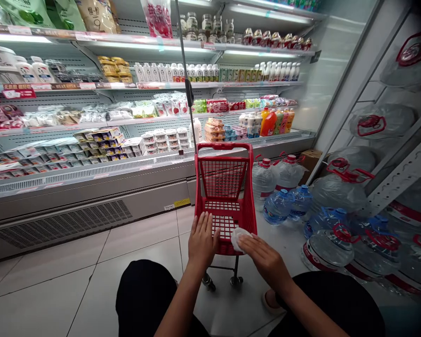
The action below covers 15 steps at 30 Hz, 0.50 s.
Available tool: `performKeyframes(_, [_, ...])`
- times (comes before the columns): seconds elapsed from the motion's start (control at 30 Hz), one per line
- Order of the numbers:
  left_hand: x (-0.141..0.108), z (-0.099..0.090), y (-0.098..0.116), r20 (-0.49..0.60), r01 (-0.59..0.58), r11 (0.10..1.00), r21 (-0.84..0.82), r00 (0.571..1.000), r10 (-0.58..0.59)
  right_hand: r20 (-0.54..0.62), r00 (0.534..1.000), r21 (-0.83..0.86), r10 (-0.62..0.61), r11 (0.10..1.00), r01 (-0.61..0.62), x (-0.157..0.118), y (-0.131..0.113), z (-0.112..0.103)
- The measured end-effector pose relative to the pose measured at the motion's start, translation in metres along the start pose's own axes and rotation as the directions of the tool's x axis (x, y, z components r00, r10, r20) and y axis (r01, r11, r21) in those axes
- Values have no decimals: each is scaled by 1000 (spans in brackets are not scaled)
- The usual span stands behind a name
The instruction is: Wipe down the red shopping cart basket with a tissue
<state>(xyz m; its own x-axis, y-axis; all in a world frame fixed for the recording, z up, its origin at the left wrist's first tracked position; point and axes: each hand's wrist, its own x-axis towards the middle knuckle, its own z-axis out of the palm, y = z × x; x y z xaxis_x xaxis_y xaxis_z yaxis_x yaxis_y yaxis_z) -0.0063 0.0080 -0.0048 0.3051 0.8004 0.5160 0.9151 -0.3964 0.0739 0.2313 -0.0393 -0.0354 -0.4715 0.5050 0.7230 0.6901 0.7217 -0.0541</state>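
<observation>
I use the red cart (245, 210) as reference; it stands upright, centred in my head view.

Left hand (202, 239): over the cart's near left part, palm down. I record the fingers as straight and close together, pointing toward the cart's far end, the thumb a little apart. It grips nothing. The fingers overlap the cart's rim and grid; I cannot tell how much of the palm bears on it.

Right hand (264, 257): at the cart's near right corner, fingers extended and closed over a white wad (238, 238), held against the cart. Whether the wad is cloth or paper I cannot tell.

Arms: I see both forearms rising from below the cart and converging on its near end, the left one steeper, the right one slanting in from the right. Bent knees (145, 295) in dark clothing flank them on the near side of the cart.

Surroundings: a stocked display cooler (157, 191) stands beyond the cart, and large water bottles (279, 206) stand to the cart's right.
</observation>
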Motion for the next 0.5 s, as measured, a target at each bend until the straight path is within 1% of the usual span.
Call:
performKeyframes(0.1, [-3, 2, 18, -6, -75, 995, -59, 997, 75, 37, 996, 22, -87, 996, 86, 9, -11, 1])
performKeyframes(0.17, [-6, 2, 24, -6, -102, 991, -87, 995, 102, 45, 990, 42, -130, 991, 129, 14, -8, -1])
performKeyframes(0.2, [-9, 1, 23, -1, -105, 990, -91, 994, 106, 49, 989, 52, -139, 989, 137, 17, -2, -3])
performKeyframes(0.3, [-13, -5, 12, 48, -137, 985, -102, 989, 142, 48, 994, 58, -102, 993, 99, 29, 24, -7])
performKeyframes(0.37, [-14, -9, 3, 88, -160, 980, -118, 981, 170, 21, 998, 37, -56, 998, 55, 39, 43, -7])
performKeyframes(0.4, [-14, -11, -1, 99, -154, 981, -122, 981, 166, 3, 999, 25, -39, 999, 39, 43, 50, -5])
performKeyframes(0.47, [-12, -10, -7, 94, -110, 987, -117, 988, 121, -27, 1000, 9, -15, 1000, 16, 49, 53, -2])
performKeyframes(0.5, [-10, -9, -9, 84, -80, 991, -111, 993, 89, -34, 999, 6, -8, 1000, 8, 50, 48, 0])
